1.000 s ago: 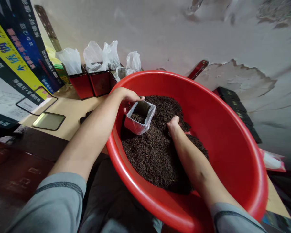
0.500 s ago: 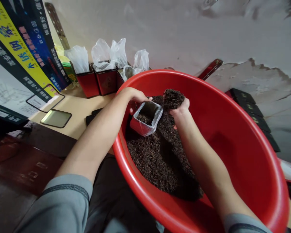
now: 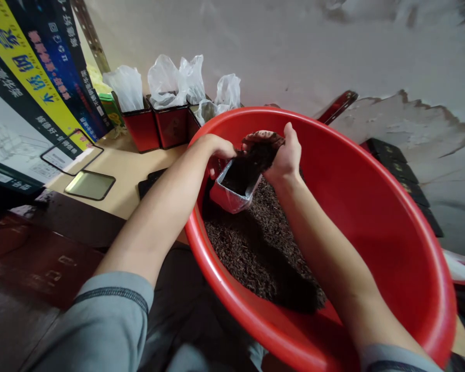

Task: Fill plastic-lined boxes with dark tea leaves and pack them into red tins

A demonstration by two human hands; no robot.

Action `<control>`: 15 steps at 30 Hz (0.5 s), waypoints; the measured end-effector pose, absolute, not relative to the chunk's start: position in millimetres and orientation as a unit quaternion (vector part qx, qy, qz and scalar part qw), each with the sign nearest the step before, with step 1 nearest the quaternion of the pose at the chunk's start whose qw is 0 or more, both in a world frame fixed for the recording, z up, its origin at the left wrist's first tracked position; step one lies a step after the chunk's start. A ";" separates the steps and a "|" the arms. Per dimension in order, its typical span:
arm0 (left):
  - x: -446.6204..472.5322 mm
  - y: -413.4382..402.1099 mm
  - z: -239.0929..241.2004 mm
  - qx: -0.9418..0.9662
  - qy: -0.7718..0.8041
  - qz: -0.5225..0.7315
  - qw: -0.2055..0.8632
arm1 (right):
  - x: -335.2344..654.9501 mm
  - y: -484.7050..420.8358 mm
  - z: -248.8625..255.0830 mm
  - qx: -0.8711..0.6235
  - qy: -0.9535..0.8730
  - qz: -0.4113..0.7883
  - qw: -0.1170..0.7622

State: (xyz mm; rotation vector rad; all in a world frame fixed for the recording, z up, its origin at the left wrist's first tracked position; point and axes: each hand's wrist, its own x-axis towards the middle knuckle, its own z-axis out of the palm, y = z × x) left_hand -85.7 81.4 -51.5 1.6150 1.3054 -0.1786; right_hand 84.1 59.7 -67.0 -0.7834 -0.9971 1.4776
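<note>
My left hand [image 3: 220,151] grips the far left edge of a small red square tin [image 3: 230,200] lined with a clear plastic bag. The tin is held tilted inside a big red basin [image 3: 375,206], over a heap of dark loose tea leaves [image 3: 244,258]. Cupped and tipped toward the tin's mouth, my right hand [image 3: 285,160] carries a handful of the same leaves, which spill at the opening. The tin's inside is in deep shadow.
Behind the basin's left side stand several red tins [image 3: 141,129] with plastic bags sticking out. On the table [image 3: 116,155] lie a rectangular lid [image 3: 90,185] and a dark frame. Printed cartons [image 3: 42,77] lean at left; black boxes [image 3: 391,160] sit at right by the wall.
My right hand has moved left to the tin and turned over, tipping its handful of tea leaves toward the opening. My left hand still holds the tin in nearly the same place.
</note>
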 end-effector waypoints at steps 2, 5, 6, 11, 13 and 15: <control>-85.7 80.0 -50.3 0.672 0.544 -0.068 0.498 | 84.7 54.9 -61.3 -0.340 -0.464 0.614 0.540; -84.5 77.1 -47.3 0.668 0.559 -0.060 0.487 | 94.1 60.6 -54.8 -0.362 -0.523 0.569 0.521; -83.9 76.2 -46.1 0.667 0.563 -0.060 0.485 | 101.5 67.3 -55.4 -0.377 -0.537 0.544 0.524; -82.0 73.8 -42.8 0.656 0.572 -0.078 0.486 | 180.4 113.3 -97.8 -0.542 -0.498 0.360 0.574; -81.4 74.0 -42.6 0.656 0.573 -0.083 0.485 | 223.8 119.4 -127.8 -0.615 -0.437 0.270 0.597; -80.7 73.9 -42.2 0.657 0.576 -0.091 0.479 | 262.3 113.5 -156.0 -0.644 -0.409 0.208 0.612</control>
